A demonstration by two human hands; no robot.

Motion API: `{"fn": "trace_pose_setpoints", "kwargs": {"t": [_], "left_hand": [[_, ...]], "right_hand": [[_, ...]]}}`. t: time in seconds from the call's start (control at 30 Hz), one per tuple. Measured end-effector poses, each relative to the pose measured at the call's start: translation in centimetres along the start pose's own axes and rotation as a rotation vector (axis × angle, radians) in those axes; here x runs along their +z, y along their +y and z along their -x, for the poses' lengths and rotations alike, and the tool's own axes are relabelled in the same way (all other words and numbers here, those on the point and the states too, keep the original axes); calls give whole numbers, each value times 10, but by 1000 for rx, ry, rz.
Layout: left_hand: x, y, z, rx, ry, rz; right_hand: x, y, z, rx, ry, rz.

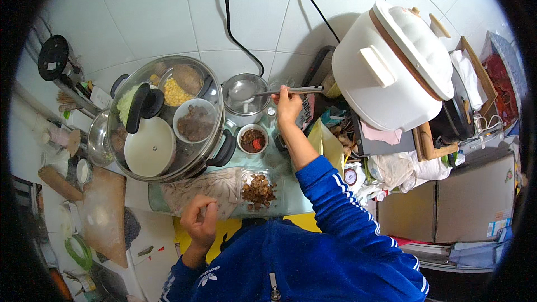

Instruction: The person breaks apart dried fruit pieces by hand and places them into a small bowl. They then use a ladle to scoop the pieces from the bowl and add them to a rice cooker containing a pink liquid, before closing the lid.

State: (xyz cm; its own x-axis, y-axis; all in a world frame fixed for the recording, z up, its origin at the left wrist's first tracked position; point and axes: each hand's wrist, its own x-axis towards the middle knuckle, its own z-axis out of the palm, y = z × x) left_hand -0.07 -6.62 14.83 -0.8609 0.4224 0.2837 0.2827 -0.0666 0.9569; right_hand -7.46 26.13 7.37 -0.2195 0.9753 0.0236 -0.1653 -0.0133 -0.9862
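My right hand (288, 104) grips the handle of a metal ladle (308, 89). The ladle reaches left to a small round metal pot (245, 113) by the tiled wall; reflections blur what lies inside. Just in front of the pot stands a small white bowl (253, 139) of dark sauce with a red piece in it. My left hand (200, 220) is loosely curled near the table's front edge, with nothing visible in it. Beside it are a crumpled cloth (197, 191) and a clear plastic tray (272, 201) holding chopped brown food.
At left, a large pan (224, 151) under a glass lid holds several dishes, including yellow corn (176, 92). A white lidded cooker (369, 71) towers at right above bags and clutter. A wooden cutting board (102, 214) lies at far left. Black cords (228, 25) hang down the wall.
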Motion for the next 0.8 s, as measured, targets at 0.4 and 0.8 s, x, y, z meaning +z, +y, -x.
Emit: {"fn": "trace_pose_setpoints", "kwargs": {"t": [0.4, 0.8], "left_hand": [[-18, -13, 5, -100, 84, 11], [-27, -20, 5, -184, 123, -22]], "right_hand": [[31, -7, -107, 112, -12, 394], [34, -17, -136, 216, -105, 421]]}}
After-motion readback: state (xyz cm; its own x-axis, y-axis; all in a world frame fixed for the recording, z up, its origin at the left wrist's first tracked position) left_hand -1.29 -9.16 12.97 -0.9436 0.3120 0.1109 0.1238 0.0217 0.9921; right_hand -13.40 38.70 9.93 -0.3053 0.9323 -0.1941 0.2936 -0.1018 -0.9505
